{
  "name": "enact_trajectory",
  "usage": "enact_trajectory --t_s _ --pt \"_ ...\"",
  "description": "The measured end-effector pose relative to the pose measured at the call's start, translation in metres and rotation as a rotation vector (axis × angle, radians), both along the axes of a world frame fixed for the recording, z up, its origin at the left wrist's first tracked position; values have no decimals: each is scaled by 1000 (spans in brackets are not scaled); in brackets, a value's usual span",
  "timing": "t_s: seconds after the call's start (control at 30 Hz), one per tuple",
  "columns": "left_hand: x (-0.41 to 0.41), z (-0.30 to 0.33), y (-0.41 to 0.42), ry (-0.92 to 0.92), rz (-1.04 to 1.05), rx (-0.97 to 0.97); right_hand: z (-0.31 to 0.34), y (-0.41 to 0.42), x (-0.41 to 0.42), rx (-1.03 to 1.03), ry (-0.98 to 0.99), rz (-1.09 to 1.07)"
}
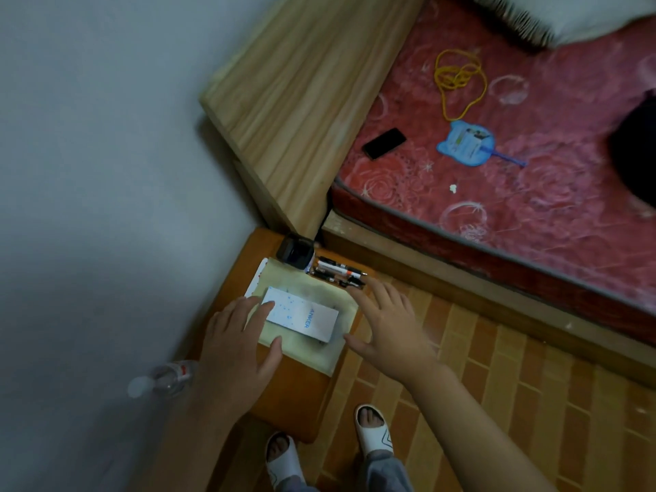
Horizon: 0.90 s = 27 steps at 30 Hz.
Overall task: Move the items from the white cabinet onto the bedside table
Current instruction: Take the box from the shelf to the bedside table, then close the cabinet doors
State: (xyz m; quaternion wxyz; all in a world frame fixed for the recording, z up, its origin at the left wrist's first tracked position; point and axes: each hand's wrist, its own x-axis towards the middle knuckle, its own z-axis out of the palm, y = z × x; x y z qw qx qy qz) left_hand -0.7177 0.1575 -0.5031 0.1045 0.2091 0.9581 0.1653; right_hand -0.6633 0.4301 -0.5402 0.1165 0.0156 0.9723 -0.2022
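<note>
An orange bedside table (284, 392) stands in the corner between the wall and the bed. On it lies a pale yellow envelope (305, 282), and a white Anker box (301, 318) rests on the envelope. Several pens (337, 271) lie at the table's far right edge beside a dark jar (296, 253). My left hand (241, 346) is spread flat, fingertips touching the box's left end. My right hand (387, 321) hovers spread just right of the box, holding nothing. The white cabinet is out of view.
A clear plastic bottle (167, 379) lies left of the table by the wall. The bed (514, 193) with a wooden headboard (301, 101) carries a phone (384, 143), a yellow cord (458, 79) and a blue fan (468, 142). My slippered feet (372, 431) stand on brick-pattern flooring.
</note>
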Motion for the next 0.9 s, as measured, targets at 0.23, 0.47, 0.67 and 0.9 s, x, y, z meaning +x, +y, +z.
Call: enact_trajectory --t_s 0.23,0.47,0.67,0.9 --pt "9 83 36 121 -80 41 104 44 27 18 92 -99" --pt "29 167 79 173 -220 69 185 70 103 67 137 -323" --pt "55 235 123 246 -476 154 245 73 207 128 165 -598" --pt "124 295 184 317 -775 272 301 54 351 217 212 -952"
